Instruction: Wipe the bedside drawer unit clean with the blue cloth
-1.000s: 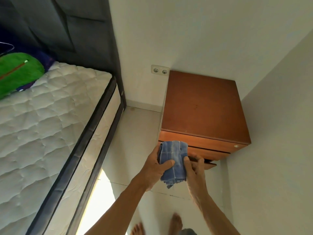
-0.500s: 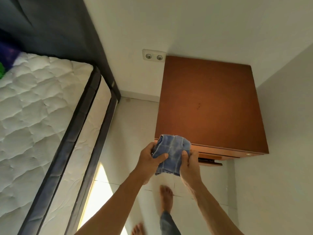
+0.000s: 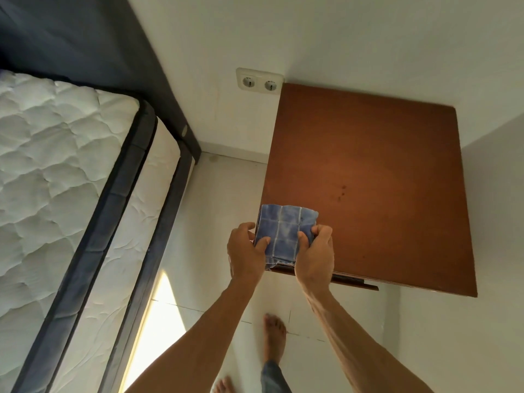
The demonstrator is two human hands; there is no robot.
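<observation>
The brown wooden bedside drawer unit [image 3: 368, 177] stands in the room's corner, seen from above; its top carries a few small dark spots near the middle. A folded blue cloth [image 3: 283, 231] with pale grid lines sits over the top's front left corner. My left hand [image 3: 245, 252] grips the cloth's left side and my right hand [image 3: 316, 256] grips its right side. The drawer fronts are hidden under the top, apart from a dark strip below the front edge.
A bed with a white quilted mattress [image 3: 56, 177] and dark frame fills the left. A double wall socket [image 3: 259, 82] sits behind the unit. White walls close the corner on the right. My bare feet [image 3: 273, 338] stand on pale floor tiles.
I have stepped closer, so the unit's top now fills more of the view. Both hands have carried the cloth up from in front of the drawers onto the top's front left corner.
</observation>
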